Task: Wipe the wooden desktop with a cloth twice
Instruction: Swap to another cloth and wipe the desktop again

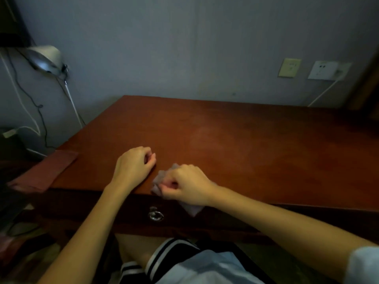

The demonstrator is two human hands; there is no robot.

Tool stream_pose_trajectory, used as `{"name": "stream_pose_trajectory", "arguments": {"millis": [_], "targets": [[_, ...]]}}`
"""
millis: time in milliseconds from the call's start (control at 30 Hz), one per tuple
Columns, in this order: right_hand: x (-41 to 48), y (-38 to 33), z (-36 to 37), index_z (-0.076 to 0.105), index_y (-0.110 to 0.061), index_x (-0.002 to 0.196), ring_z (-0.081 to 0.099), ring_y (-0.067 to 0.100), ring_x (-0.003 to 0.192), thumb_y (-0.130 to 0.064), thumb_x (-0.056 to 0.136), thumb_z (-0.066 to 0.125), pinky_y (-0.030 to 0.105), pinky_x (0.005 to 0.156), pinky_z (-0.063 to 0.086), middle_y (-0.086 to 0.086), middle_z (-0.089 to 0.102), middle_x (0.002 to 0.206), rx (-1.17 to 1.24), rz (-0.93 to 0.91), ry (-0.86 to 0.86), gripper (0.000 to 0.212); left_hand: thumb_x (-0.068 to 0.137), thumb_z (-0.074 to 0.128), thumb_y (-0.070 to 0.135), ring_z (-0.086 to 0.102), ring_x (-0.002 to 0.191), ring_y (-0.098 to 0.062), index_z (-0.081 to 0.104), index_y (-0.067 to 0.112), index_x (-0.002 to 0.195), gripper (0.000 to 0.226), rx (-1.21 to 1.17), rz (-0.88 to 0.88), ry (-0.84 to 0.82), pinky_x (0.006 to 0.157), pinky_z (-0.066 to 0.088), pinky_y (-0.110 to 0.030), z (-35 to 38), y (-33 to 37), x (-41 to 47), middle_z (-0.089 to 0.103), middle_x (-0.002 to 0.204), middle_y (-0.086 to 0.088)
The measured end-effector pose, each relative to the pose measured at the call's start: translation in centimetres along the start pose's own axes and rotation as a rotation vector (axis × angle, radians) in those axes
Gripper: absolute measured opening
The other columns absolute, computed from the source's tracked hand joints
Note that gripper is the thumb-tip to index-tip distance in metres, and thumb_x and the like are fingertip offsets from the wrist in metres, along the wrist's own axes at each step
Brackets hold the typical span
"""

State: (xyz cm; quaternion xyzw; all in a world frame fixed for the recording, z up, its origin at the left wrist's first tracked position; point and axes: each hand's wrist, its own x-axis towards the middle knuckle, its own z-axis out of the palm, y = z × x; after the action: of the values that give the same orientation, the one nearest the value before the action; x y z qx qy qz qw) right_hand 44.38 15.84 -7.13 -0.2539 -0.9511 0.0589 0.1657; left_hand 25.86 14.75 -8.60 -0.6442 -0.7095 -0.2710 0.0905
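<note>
Inspection from the remote station, head view only. The reddish-brown polished wooden desktop (235, 138) fills the middle of the view, its long axis running left to right along the grey wall; I note faint pale smears near its centre but cannot say whether they are damp or dust. A flat dull-red rectangular sheet (44, 171) lies over the desktop's left edge, well apart from the work. The left hand (134, 163) rests on the wood near the front edge, fingers loosely curled and holding nothing. The right hand (184, 184) sits just beside it to the right, clenched round the small pale pinkish-grey crumpled cloth (159, 180), which is bunched under the knuckles at the very front lip, one corner hanging over the drawer face. A round metal ring pull (155, 215) sits on that drawer, below and between the hands. Finding: nearly all unwiped surface lies away from and to the right of the cloth, so I judge the coming stroke must run forward and rightward along the long axis, led by the right hand.
</note>
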Motion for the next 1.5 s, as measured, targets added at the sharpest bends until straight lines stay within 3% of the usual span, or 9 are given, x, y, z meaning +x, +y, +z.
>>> {"name": "stream_pose_trajectory", "arguments": {"millis": [133,333,467,633,933,1100,1233,1333,1500], "targets": [[-5.3,4.7,-2.3,0.037,-0.030,0.052,0.038,0.007,0.056,-0.054,0.080,0.036,0.033,0.057,0.037,-0.005,0.043,0.059,0.076,0.079,-0.015,0.037,0.091,0.052,0.031,0.048,0.064,-0.020,0.044,0.022,0.065,0.029,0.002,0.010,-0.002,0.056,0.029,-0.030,0.0,-0.1,0.0,0.047,0.066,0.004],[-4.2,11.1,-4.6,0.050,-0.027,0.057,0.053,0.012,0.062,-0.049,0.090,0.049,0.025,0.062,0.034,-0.004,0.057,0.066,-0.092,0.436,0.047,0.040,0.091,0.051,0.031,0.047,0.064,-0.019,0.044,0.021,0.066,0.028,0.015,0.000,0.003,0.056,0.029,-0.029,0.0,0.1,-0.1,0.045,0.066,0.005],[1.4,4.5,-1.0,0.068,-0.028,0.079,0.065,0.024,0.082,-0.060,0.082,0.042,0.025,0.064,0.035,0.003,0.069,0.084,-0.119,0.226,-0.004,0.042,0.091,0.052,0.030,0.054,0.070,-0.026,0.045,0.020,0.067,0.027,0.015,-0.007,-0.006,0.057,0.030,-0.030,-0.1,0.1,-0.1,0.046,0.067,0.004],[-1.3,2.5,-0.7,0.035,-0.024,0.055,0.036,0.010,0.055,-0.042,0.082,0.040,0.031,0.054,0.034,-0.007,0.040,0.060,0.098,-0.117,-0.057,0.033,0.090,0.054,0.030,0.053,0.068,-0.025,0.047,0.020,0.067,0.026,0.001,0.007,0.014,0.057,0.032,-0.030,0.0,0.0,-0.2,0.049,0.068,0.003],[3.3,12.8,-2.5,0.044,-0.022,0.051,0.049,0.016,0.055,-0.040,0.086,0.051,0.031,0.058,0.038,-0.002,0.052,0.058,-0.034,0.313,0.003,0.040,0.091,0.050,0.032,0.048,0.065,-0.017,0.043,0.023,0.067,0.027,0.019,0.020,0.007,0.055,0.030,-0.028,0.1,0.0,-0.1,0.043,0.066,0.007],[6.1,3.7,0.5,0.048,-0.024,0.058,0.058,0.019,0.065,-0.042,0.087,0.051,0.029,0.060,0.040,-0.002,0.058,0.067,0.000,0.056,-0.057,0.034,0.088,0.055,0.028,0.058,0.073,-0.030,0.041,0.022,0.066,0.027,-0.003,0.009,0.028,0.056,0.030,-0.030,0.3,-0.2,-0.2,0.051,0.068,0.000],[0.3,5.8,-0.8,0.042,-0.027,0.060,0.042,0.014,0.056,-0.040,0.087,0.043,0.033,0.057,0.037,-0.007,0.043,0.060,0.108,-0.142,-0.122,0.030,0.091,0.052,0.030,0.053,0.068,-0.024,0.042,0.022,0.067,0.027,0.009,0.006,0.031,0.055,0.031,-0.030,0.2,-0.1,-0.3,0.046,0.066,0.004],[-0.7,12.6,-3.0,0.037,-0.027,0.054,0.040,0.007,0.052,-0.044,0.082,0.044,0.031,0.057,0.035,-0.009,0.041,0.054,0.052,0.069,-0.061,0.033,0.092,0.048,0.033,0.045,0.066,-0.017,0.043,0.022,0.068,0.027,0.019,-0.007,0.015,0.055,0.033,-0.029,0.1,0.0,-0.3,0.044,0.067,0.005],[7.0,15.1,-2.3,0.058,-0.027,0.066,0.054,0.012,0.062,-0.043,0.092,0.051,0.025,0.063,0.036,-0.009,0.058,0.068,-0.100,0.368,-0.008,0.031,0.093,0.047,0.034,0.051,0.071,-0.018,0.045,0.022,0.070,0.026,0.025,-0.009,-0.008,0.055,0.035,-0.029,0.0,0.1,-0.3,0.044,0.068,0.006]]}}
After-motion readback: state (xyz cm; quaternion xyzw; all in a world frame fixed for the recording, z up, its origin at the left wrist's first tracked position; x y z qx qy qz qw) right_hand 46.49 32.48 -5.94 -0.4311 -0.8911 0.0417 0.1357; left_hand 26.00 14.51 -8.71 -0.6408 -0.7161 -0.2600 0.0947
